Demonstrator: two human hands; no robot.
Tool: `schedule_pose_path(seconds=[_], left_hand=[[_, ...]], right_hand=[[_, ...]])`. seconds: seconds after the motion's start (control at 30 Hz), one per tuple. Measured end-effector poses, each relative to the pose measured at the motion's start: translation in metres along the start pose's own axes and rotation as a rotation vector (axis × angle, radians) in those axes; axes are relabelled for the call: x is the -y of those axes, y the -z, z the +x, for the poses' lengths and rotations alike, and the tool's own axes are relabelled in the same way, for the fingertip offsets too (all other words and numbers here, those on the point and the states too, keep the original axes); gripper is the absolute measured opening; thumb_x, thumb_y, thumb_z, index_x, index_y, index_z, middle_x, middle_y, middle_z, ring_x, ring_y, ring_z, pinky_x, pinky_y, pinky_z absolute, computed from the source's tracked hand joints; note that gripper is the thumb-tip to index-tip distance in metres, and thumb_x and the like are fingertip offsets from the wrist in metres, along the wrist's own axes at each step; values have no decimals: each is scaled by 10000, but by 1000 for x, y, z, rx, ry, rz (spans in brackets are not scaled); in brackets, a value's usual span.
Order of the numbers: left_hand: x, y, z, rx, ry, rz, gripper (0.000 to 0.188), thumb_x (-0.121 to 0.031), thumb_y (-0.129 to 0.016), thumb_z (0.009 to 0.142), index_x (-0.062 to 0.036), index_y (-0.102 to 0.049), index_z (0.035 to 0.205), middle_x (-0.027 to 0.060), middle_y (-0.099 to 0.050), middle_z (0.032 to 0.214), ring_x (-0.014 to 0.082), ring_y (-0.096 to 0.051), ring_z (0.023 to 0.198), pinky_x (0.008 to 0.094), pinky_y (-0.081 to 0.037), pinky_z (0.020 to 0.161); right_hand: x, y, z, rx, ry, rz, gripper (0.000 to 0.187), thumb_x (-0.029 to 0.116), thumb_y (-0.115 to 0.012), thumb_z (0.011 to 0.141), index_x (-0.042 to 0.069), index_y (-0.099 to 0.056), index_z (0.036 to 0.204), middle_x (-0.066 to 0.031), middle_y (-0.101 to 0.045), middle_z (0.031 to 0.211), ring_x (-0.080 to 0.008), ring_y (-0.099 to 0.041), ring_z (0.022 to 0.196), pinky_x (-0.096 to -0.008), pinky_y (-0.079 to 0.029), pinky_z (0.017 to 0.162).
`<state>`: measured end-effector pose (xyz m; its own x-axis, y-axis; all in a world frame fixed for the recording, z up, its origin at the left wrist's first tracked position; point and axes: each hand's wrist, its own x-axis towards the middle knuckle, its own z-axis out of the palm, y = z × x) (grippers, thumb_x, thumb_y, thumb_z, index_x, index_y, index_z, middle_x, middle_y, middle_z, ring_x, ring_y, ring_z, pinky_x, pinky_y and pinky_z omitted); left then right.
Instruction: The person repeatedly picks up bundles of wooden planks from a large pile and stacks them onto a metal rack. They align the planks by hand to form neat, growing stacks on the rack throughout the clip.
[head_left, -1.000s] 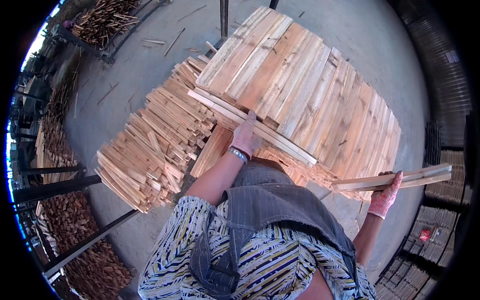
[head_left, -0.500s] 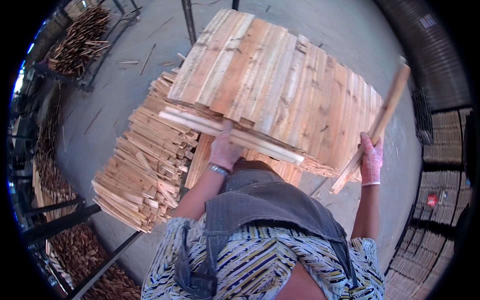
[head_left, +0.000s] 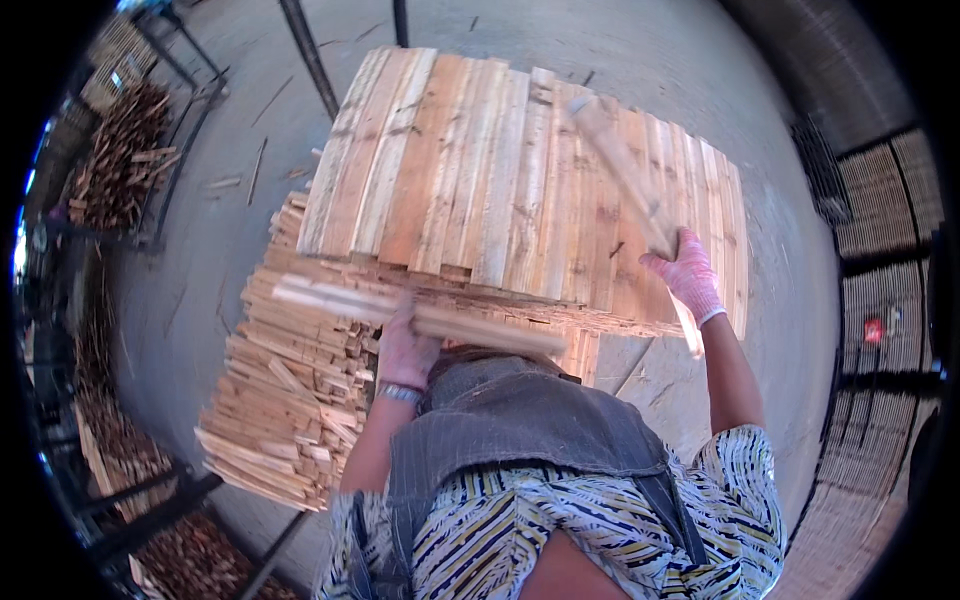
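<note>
A broad stack of pale wooden strips [head_left: 450, 170], laid side by side, fills the middle of the head view. My left hand [head_left: 408, 350], in a pinkish glove, is closed round a wooden strip [head_left: 480, 328], possibly more than one, held crosswise along the stack's near edge and blurred by motion. Over the right part of the stack, my gloved right hand [head_left: 690, 272] grips another wooden strip [head_left: 622, 165] near its lower part. This strip slants up to the left, its far end smeared; whether it touches the boards beneath, I cannot tell.
A lower pile of loose strips [head_left: 285, 390] lies to the left of the stack. Dark metal posts [head_left: 312, 60] rise behind it. A rack of scrap wood [head_left: 120, 160] stands far left, and bundled boards [head_left: 880, 310] line the right. Scraps [head_left: 256, 170] lie on the floor.
My right hand has moved left and turned its strip from slanting up-right to slanting up-left across the stack. My left hand and its strip sit lower and further left in view.
</note>
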<state>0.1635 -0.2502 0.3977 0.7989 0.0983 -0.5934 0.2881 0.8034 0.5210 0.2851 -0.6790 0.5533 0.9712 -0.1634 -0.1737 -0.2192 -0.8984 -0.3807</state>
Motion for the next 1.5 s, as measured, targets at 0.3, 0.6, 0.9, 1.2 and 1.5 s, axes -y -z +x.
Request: schedule_pose_path(seconds=[0.3, 0.6, 0.9, 1.2, 1.5], left_hand=[[-183, -122, -99, -39, -623, 830, 607, -121, -787, 824, 82, -509, 1324, 157, -711, 1001, 220, -699, 901, 332, -582, 831], [-101, -162, 24, 321, -755, 2516, 501, -237, -745, 772, -56, -549, 1196, 119, -623, 1146, 277, -594, 1124, 427, -461, 996], [-85, -150, 69, 460, -713, 2499, 592, -185, -830, 674, -102, -619, 1221, 135, -611, 1259, 315, -565, 1235, 459, -459, 1009], [-83, -131, 86, 437, -817, 2564, 450, -196, -688, 716, -63, -620, 1141, 183, -646, 1066, 334, -651, 1020, 496, -525, 876], [-100, -158, 78, 276, -456, 2579, 582, -261, -756, 738, -150, -583, 1282, 96, -562, 1304, 278, -498, 1282, 423, -370, 1113]], right_hand=[[-21, -38, 6, 197, 303, -330, 897, 187, -802, 719, 72, -355, 1488, -221, -537, 1330, -421, -513, 1226, -461, -440, 1068], [-23, -46, 22, 256, 340, -336, 953, 119, -795, 701, 53, -314, 1522, -222, -495, 1398, -436, -484, 1245, -475, -427, 1081], [-24, -48, 16, 215, 313, -367, 936, 112, -789, 718, 52, -311, 1521, -236, -520, 1374, -448, -507, 1229, -476, -454, 1051], [12, -17, 17, 229, 339, -249, 581, 68, -647, 803, 95, -482, 1360, -210, -598, 1235, -425, -550, 1175, -489, -471, 987], [-61, -14, 18, 394, 141, -552, 629, 39, -683, 801, 118, -478, 1390, -158, -551, 1338, -389, -538, 1226, -460, -463, 1060]])
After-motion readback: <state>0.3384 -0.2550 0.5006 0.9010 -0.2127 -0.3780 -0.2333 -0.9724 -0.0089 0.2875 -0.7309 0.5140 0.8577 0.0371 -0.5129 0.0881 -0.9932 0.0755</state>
